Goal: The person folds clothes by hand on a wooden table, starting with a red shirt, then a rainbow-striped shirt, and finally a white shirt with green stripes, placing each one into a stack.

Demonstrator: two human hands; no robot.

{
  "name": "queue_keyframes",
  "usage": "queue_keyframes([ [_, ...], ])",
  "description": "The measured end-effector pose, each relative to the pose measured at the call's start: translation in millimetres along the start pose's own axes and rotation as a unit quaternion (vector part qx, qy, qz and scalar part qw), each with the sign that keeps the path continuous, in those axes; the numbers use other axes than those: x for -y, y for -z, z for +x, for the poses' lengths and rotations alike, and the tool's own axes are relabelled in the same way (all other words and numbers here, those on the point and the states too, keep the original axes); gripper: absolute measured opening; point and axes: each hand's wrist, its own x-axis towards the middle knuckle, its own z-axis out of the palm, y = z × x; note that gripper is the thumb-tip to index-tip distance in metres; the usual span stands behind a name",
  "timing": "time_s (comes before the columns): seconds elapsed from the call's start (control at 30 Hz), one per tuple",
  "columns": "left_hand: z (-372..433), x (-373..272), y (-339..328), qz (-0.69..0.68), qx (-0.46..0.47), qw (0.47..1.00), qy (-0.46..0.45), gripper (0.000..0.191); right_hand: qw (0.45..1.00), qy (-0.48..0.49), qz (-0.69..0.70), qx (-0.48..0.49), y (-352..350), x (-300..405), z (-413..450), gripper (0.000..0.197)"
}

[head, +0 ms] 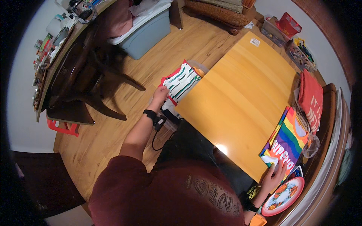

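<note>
My left hand is closed on the edge of a white garment with green and dark stripes and red trim. This garment lies over a plastic bin of clothes on the floor, beside the wooden table. At the table's right side, a folded rainbow-striped shirt with white lettering lies near the edge. The spread fingers of my right hand rest on its near end, with the thumb by a turned-up white and green corner.
A red folded cloth lies beyond the rainbow shirt. A floral tray sits by my right wrist. A dark wooden chair and a lidded grey-blue storage box stand left. Toy bins line the far right wall.
</note>
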Motion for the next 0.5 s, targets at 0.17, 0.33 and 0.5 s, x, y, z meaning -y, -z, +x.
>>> queue_keyframes([
  [0.17, 41, 24, -2, 0.31, -0.179, 0.908, -0.219, 0.058, 1.0, 0.004, 0.0, 0.012, -6, 6, 5, 0.045],
  [0.33, 47, 10, -44, 0.413, -0.1, 0.889, -0.169, 0.036, 1.0, -0.026, -0.011, 0.004, 5, 3, 1, 0.043],
  [0.5, 26, -15, 20, 0.224, -0.007, 0.974, -0.045, 0.017, 1.0, -0.002, 0.019, 0.002, -12, 19, 14, 0.042],
])
